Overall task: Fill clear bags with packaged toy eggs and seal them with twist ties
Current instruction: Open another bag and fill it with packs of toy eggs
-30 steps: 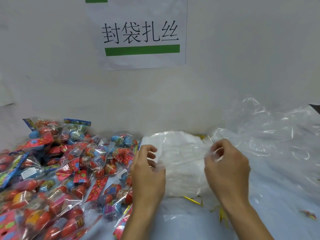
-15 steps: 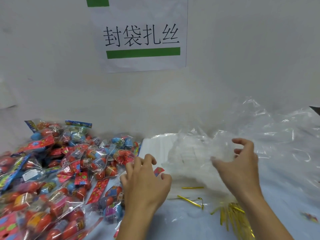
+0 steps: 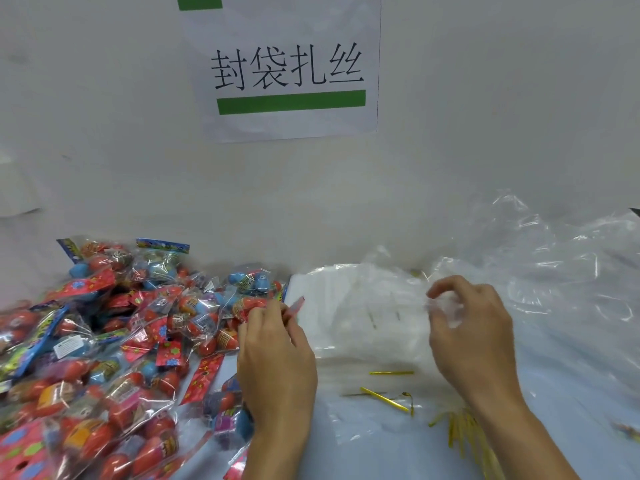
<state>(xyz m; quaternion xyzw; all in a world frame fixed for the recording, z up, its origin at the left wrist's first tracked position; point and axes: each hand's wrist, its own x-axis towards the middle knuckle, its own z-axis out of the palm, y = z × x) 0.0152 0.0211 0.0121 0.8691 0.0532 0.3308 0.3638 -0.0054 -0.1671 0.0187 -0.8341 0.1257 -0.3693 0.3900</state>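
Observation:
A heap of packaged toy eggs [image 3: 114, 341], red and blue in clear wrappers with red header cards, covers the table's left side. My left hand [image 3: 277, 362] is at the heap's right edge, fingers curled round one egg package [image 3: 297, 304] whose red card sticks out past my fingertips. A flat stack of clear bags [image 3: 349, 306] lies in the middle. My right hand [image 3: 471, 337] pinches the crumpled mouth of one clear bag [image 3: 445, 306] over the stack's right end. Gold twist ties [image 3: 384, 398] lie loose in front of the stack.
A bundle of gold twist ties [image 3: 460, 434] lies beside my right wrist. Large crumpled clear plastic [image 3: 561, 271] fills the right side. A white wall with a paper sign [image 3: 287, 71] rises just behind the table. A small colourful scrap [image 3: 627, 429] lies at the far right.
My left hand let go of the bag, moved left to the egg heap and took hold of a package. My right hand pulled one clear bag up off the stack and keeps hold of it.

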